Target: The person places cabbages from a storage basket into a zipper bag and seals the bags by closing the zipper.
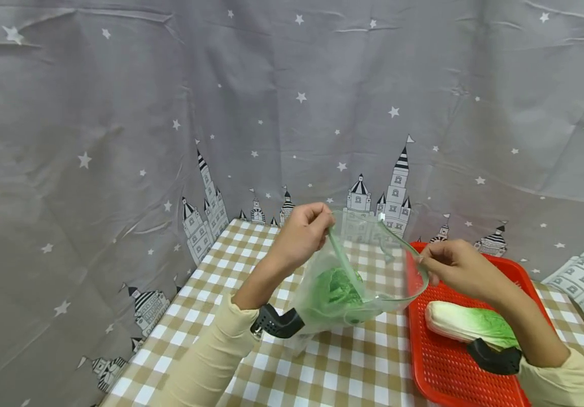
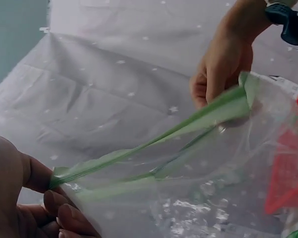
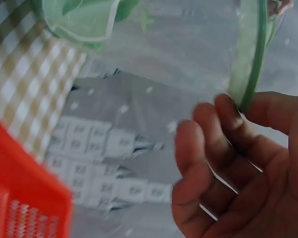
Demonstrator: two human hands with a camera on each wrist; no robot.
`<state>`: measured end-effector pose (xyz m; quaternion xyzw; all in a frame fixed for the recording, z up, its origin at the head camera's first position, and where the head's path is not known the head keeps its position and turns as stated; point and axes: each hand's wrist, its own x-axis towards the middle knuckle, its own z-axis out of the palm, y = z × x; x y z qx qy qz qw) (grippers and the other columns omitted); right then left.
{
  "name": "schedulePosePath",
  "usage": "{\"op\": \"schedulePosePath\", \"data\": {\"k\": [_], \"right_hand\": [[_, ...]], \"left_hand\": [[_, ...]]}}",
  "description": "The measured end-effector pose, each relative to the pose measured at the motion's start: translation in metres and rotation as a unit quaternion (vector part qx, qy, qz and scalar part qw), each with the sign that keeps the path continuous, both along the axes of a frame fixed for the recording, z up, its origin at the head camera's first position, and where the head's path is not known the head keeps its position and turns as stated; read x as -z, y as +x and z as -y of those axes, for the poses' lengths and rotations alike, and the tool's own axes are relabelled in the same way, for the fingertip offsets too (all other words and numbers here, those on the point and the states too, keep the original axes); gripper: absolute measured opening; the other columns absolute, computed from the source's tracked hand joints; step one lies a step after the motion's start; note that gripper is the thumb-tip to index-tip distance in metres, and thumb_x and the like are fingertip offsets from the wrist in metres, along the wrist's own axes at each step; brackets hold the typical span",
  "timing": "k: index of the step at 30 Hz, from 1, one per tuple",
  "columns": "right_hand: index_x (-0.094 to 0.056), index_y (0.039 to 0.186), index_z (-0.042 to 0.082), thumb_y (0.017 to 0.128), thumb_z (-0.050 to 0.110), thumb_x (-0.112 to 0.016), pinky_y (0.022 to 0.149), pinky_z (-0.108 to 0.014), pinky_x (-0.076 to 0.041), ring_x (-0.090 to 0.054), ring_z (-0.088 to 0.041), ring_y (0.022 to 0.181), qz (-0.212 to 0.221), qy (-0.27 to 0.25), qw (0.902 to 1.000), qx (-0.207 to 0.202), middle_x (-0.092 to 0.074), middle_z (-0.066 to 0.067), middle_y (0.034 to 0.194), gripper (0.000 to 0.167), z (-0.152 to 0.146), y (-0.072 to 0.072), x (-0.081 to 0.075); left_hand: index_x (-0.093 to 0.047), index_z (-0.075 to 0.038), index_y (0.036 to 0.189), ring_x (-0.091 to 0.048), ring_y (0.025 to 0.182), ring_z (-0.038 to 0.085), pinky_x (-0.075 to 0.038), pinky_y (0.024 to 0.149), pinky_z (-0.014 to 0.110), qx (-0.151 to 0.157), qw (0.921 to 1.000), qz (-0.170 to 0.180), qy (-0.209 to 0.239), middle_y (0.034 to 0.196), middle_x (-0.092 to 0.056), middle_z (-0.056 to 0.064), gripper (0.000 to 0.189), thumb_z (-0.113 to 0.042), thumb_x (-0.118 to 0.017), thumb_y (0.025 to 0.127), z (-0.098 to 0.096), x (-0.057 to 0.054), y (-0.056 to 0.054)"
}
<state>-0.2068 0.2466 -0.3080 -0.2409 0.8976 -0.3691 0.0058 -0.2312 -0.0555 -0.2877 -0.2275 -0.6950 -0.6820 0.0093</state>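
Note:
A clear zip-top bag (image 1: 306, 302) with a green strip along its mouth hangs tilted over the table, its mouth spread wide. Inside it sits a green leafy vegetable (image 1: 338, 287), seen partly through the plastic. My left hand (image 1: 306, 233) pinches one side of the bag's rim between thumb and fingers. At the opposite side, my right hand (image 1: 457, 267) pinches the other end of the rim; the right wrist view shows the green strip (image 3: 256, 64) between its thumb and index finger. Below the right forearm, a napa cabbage (image 1: 457, 321) with a white base lies in a red basket (image 1: 418, 362).
Under everything is a table with a brown-and-white checked cloth (image 1: 190, 316). The basket stands on its right side. A grey curtain (image 1: 271, 102) printed with stars and castles hangs behind the table and along its left. Each wrist wears a black strap-like device (image 1: 279, 322).

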Motion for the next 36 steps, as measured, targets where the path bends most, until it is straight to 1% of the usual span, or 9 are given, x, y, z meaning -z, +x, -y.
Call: {"op": "schedulePosePath", "data": {"k": [3,6,10,14,17,21,25,29,36], "right_hand": [[-0.066,0.087,0.009,0.103,0.019,-0.053,0.056,-0.028,-0.043,-0.055,-0.015,0.062,0.03,-0.002,0.9995,-0.006,-0.06,0.002,0.067,0.023,-0.021,-0.004,0.014],[-0.068,0.092,0.006,0.104,0.024,-0.05,0.061,-0.029,-0.049,-0.061,-0.018,0.069,0.035,-0.002,0.9988,0.034,-0.065,-0.001,0.074,0.028,-0.045,-0.008,0.031],[-0.07,0.1,0.004,0.095,0.028,-0.065,0.072,-0.04,-0.054,-0.067,-0.026,0.083,-0.017,0.086,0.9932,0.077,-0.07,-0.007,0.089,0.025,-0.08,-0.015,0.068],[-0.06,0.124,-0.006,0.075,0.031,-0.085,0.084,-0.058,-0.048,-0.06,-0.044,0.104,0.0,0.181,0.9828,0.038,-0.064,-0.024,0.114,0.067,-0.108,-0.018,0.11],[-0.049,0.132,-0.011,0.065,0.03,-0.091,0.083,-0.051,-0.047,-0.057,-0.039,0.101,0.052,0.188,0.9807,0.013,-0.059,-0.028,0.118,0.089,-0.12,-0.017,0.133],[-0.049,0.134,-0.01,0.065,0.028,-0.091,0.073,-0.037,-0.043,-0.053,-0.024,0.087,0.065,0.172,0.983,-0.001,-0.062,-0.016,0.108,0.09,-0.127,-0.012,0.15],[-0.053,0.133,-0.007,0.071,0.032,-0.087,0.07,-0.036,-0.043,-0.052,-0.02,0.083,0.05,0.174,0.9834,0.0,-0.063,-0.01,0.102,0.081,-0.124,-0.008,0.15],[-0.056,0.132,-0.002,0.074,0.037,-0.085,0.067,-0.034,-0.042,-0.051,-0.017,0.078,0.042,0.178,0.983,0.015,-0.061,-0.003,0.096,0.076,-0.116,-0.002,0.135],[-0.057,0.133,0.006,0.074,0.041,-0.084,0.063,-0.036,-0.043,-0.053,-0.018,0.075,-0.038,0.199,0.9774,0.061,-0.063,-0.002,0.091,0.074,-0.113,0.006,0.073]], "left_hand": [[-0.049,-0.006,0.072,-0.036,0.05,0.012,-0.03,0.047,0.023,0.012,0.9997,0.008,-0.019,0.059,-0.041,0.0,0.025,-0.004,-0.047,0.096,-0.018,0.006,-0.005],[-0.047,-0.007,0.07,-0.037,0.05,0.012,-0.03,0.048,0.024,0.018,0.9991,0.006,-0.038,0.058,-0.041,0.0,0.027,-0.007,-0.048,0.097,-0.037,0.01,-0.012],[-0.047,-0.01,0.067,-0.039,0.05,0.011,-0.031,0.047,0.024,0.017,0.9976,-0.002,-0.067,0.056,-0.043,-0.001,0.027,-0.01,-0.05,0.094,-0.061,0.011,-0.02],[-0.047,-0.011,0.064,-0.039,0.049,0.011,-0.032,0.048,0.024,0.022,0.9959,0.003,-0.088,0.055,-0.043,-0.001,0.029,-0.01,-0.051,0.093,-0.078,0.014,-0.024],[-0.047,-0.01,0.063,-0.038,0.048,0.011,-0.032,0.046,0.024,0.033,0.9951,0.016,-0.092,0.053,-0.042,-0.001,0.031,-0.01,-0.051,0.094,-0.086,0.019,-0.026],[-0.047,-0.01,0.063,-0.038,0.046,0.011,-0.031,0.045,0.023,0.055,0.9938,0.034,-0.09,0.052,-0.042,0.0,0.032,-0.01,-0.052,0.094,-0.093,0.023,-0.025],[-0.048,-0.009,0.063,-0.037,0.045,0.011,-0.03,0.045,0.023,0.058,0.9931,0.038,-0.094,0.053,-0.042,0.0,0.032,-0.01,-0.052,0.095,-0.094,0.025,-0.025],[-0.047,-0.009,0.063,-0.037,0.045,0.011,-0.031,0.045,0.023,0.058,0.993,0.04,-0.095,0.053,-0.042,0.0,0.031,-0.01,-0.052,0.094,-0.094,0.025,-0.025],[-0.047,-0.01,0.064,-0.037,0.045,0.011,-0.031,0.045,0.022,0.069,0.9921,0.048,-0.093,0.054,-0.042,0.0,0.032,-0.011,-0.052,0.095,-0.096,0.028,-0.025]]}}
